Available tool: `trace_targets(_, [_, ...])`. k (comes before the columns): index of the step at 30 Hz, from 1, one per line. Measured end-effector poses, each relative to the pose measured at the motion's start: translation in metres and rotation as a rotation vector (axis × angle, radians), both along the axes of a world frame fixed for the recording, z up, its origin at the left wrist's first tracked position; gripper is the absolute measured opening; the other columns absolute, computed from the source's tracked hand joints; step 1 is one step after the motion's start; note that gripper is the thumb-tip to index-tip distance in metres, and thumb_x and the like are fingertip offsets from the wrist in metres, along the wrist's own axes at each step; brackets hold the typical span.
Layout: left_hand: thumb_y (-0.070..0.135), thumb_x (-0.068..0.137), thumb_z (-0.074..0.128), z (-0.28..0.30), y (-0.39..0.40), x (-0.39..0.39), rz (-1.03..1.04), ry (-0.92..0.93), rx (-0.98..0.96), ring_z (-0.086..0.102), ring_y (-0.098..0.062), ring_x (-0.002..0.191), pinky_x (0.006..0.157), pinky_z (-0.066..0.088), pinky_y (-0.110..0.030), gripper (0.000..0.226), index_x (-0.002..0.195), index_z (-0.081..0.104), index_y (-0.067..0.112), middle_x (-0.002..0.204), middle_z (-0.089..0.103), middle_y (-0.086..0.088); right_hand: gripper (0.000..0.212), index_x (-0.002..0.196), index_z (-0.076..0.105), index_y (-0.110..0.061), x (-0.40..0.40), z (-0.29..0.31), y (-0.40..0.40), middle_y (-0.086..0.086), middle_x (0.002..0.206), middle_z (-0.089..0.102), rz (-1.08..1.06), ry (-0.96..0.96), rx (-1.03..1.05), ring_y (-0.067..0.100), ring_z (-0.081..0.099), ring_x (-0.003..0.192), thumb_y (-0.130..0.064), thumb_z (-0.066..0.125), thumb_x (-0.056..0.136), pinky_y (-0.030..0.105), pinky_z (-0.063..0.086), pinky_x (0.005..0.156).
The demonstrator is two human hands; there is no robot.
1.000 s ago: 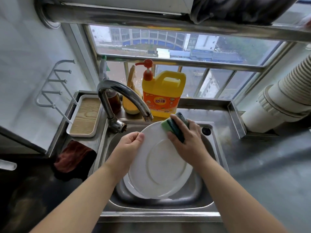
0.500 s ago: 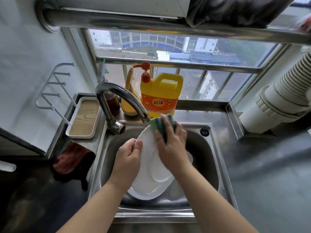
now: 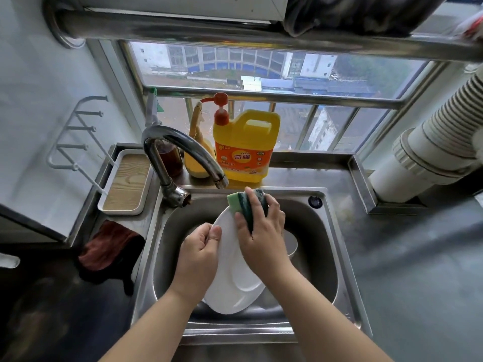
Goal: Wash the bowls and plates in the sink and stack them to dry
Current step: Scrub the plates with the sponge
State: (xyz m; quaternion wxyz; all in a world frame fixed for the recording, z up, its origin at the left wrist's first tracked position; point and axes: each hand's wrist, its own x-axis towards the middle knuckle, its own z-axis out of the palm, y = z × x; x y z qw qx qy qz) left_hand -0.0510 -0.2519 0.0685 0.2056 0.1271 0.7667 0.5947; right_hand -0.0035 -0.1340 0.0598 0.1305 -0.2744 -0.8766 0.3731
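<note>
A white oval plate (image 3: 235, 286) stands tilted on edge inside the steel sink (image 3: 321, 257). My left hand (image 3: 200, 253) grips its left rim, thumb on the face. My right hand (image 3: 261, 231) holds a green sponge (image 3: 244, 203) with a dark scouring side and presses it against the plate's upper edge. Behind my right hand a second white dish (image 3: 291, 244) lies in the basin, mostly hidden.
A curved tap (image 3: 183, 152) arches over the sink's back left. A yellow detergent jug (image 3: 245, 147) with a red pump stands on the ledge behind. A wood-lined tray (image 3: 125, 184) and a dark red cloth (image 3: 109, 246) lie left of the sink. Steel counter (image 3: 418, 270) extends right.
The plate has turned from nearly face-up to steeply on edge. My right hand with the sponge has slid left along the top rim. My left hand keeps its grip.
</note>
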Motion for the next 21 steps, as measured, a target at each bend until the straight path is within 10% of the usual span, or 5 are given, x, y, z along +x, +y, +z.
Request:
trace_targets(5, [0.023, 0.100, 0.043, 0.000, 0.000, 0.005, 0.016, 0.017, -0.007, 0.041, -0.010, 0.050, 0.045, 0.033, -0.019, 0.038, 0.072, 0.052, -0.001, 0.052, 0.046, 0.004, 0.054, 0.151, 0.018, -0.034, -0.007, -0.011, 0.043, 0.008, 0.153, 0.019, -0.292, -0.163, -0.365, 0.029, 0.016, 0.138, -0.042, 0.034, 0.100, 0.041, 0.018, 0.113])
trace_targets(13, [0.020, 0.100, 0.044, 0.003, 0.004, 0.000, 0.015, -0.040, 0.014, 0.040, -0.003, 0.046, 0.043, 0.032, -0.013, 0.035, 0.073, 0.053, 0.000, 0.049, 0.048, 0.009, 0.055, 0.149, 0.017, -0.041, -0.011, -0.005, 0.014, -0.001, 0.151, 0.015, -0.067, -0.037, -0.094, 0.021, 0.013, 0.137, -0.048, 0.037, 0.098, 0.040, 0.015, 0.115])
trace_targets(21, [0.030, 0.101, 0.044, -0.001, 0.006, -0.010, 0.244, -0.264, 0.187, 0.043, -0.027, 0.074, 0.069, 0.038, -0.040, 0.036, 0.084, 0.052, -0.001, 0.079, 0.052, -0.014, 0.048, 0.145, 0.028, -0.041, 0.017, -0.071, 0.039, 0.009, 0.138, 0.044, -0.618, -0.167, -0.930, 0.033, 0.046, 0.120, -0.044, 0.035, 0.097, 0.053, 0.038, 0.104])
